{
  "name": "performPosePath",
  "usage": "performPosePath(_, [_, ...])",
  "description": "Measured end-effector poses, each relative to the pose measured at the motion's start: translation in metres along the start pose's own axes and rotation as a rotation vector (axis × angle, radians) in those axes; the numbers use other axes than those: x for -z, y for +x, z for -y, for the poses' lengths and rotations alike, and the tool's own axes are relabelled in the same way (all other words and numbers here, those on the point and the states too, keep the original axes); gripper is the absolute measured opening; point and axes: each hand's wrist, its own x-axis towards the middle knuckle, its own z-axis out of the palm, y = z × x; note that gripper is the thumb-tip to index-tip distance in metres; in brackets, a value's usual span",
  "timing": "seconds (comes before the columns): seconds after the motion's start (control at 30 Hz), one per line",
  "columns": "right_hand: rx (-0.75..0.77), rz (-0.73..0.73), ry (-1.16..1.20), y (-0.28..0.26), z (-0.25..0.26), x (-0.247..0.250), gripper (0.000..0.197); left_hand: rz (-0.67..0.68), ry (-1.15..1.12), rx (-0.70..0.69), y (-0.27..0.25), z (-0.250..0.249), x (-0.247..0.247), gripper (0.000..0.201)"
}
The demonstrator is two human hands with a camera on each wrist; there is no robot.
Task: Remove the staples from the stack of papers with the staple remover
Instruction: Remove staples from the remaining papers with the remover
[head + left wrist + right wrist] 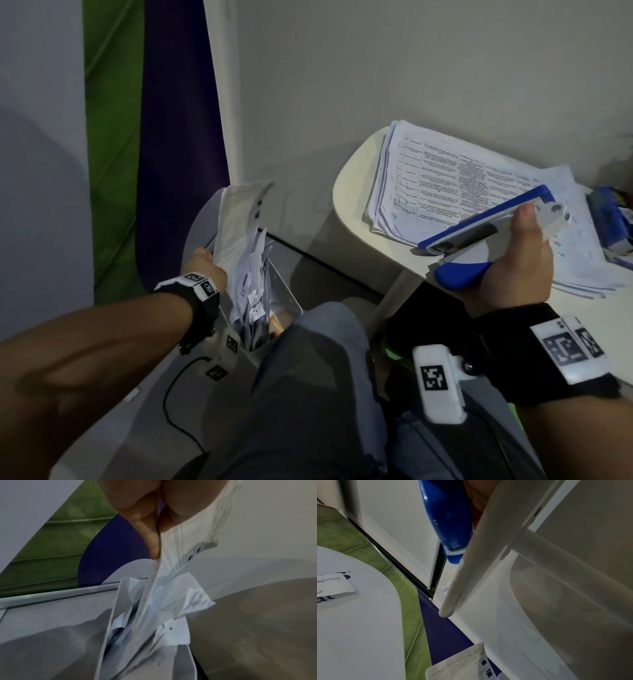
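Note:
My left hand (204, 259) pinches a printed sheet (239, 209) by its edge, upright over a clear bin (289, 294) stuffed with crumpled papers. In the left wrist view the thumb and fingers (137, 509) clamp that sheet (197, 527) just above the bin's papers (154, 622). My right hand (510, 250) grips a blue and white staple remover (479, 222), jaws apart, thumb on its upper arm. It hovers at the near edge of the stack of papers (445, 174) on the round white table (352, 192). The right wrist view shows the tool's blue body (447, 520) beside the table edge (471, 568).
A blue object (613, 219) lies on the table at the far right beside more loose sheets. My knee in grey trousers (325, 349) sits between bin and table leg (394, 301). A green and purple banner (154, 137) hangs on the wall behind the bin.

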Motion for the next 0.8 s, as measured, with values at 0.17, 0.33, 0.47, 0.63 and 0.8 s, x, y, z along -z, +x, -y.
performPosePath(0.17, [0.022, 0.005, -0.039, 0.0, -0.003, 0.002, 0.025, 0.279, 0.195, 0.063, -0.011, 0.01, -0.012, 0.064])
performPosePath(0.33, [-0.008, -0.02, -0.051, 0.003, -0.006, 0.005, 0.036, 0.44, 0.423, 0.046, -0.033, -0.007, -0.025, 0.076])
performPosePath(0.47, [-0.028, -0.033, -0.05, 0.005, -0.007, 0.006, 0.032, 0.327, 0.265, 0.021, -0.029, -0.02, -0.021, 0.079])
performPosePath(0.63, [-0.037, 0.002, -0.022, 0.004, -0.007, 0.006, 0.034, 0.197, 0.035, -0.286, -0.029, -0.036, -0.011, 0.09])
performPosePath(0.8, [-0.041, 0.012, -0.008, 0.003, -0.005, 0.005, 0.034, 0.157, 0.314, -0.588, -0.02, -0.048, 0.005, 0.069])
